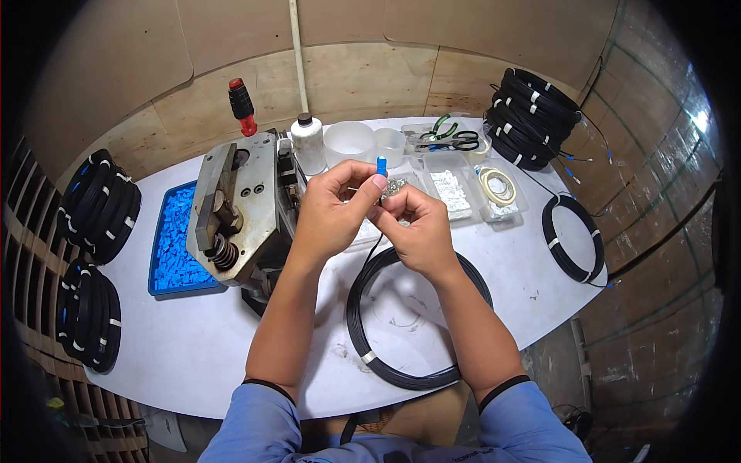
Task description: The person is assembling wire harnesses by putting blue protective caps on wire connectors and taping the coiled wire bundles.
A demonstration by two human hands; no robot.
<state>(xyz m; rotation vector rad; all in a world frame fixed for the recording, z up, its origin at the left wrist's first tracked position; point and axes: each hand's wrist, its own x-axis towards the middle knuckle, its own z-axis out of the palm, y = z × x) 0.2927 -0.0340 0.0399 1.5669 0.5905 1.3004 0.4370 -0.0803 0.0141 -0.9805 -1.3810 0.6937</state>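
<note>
Over the middle of the table, my left hand [340, 202] pinches a small blue cable connector [381, 166] between thumb and fingers, its white tip pointing up. Just below and to the right, my right hand [423, 230] is closed with its fingertips near the connector's lower end. What those fingertips grip is hidden, though a black cable runs down from between the hands. That cable leads toward a large coil of black cable [356, 324], bound with white tape, lying flat beneath my forearms.
A metal press [258, 185] stands left, beside a blue tray [154, 278] of blue connector pieces. Behind my hands are a white bottle [309, 147], round tubs [349, 141], parts boxes [449, 193] and scissors [463, 140]. Black coils are stacked left [100, 204] and right [532, 116].
</note>
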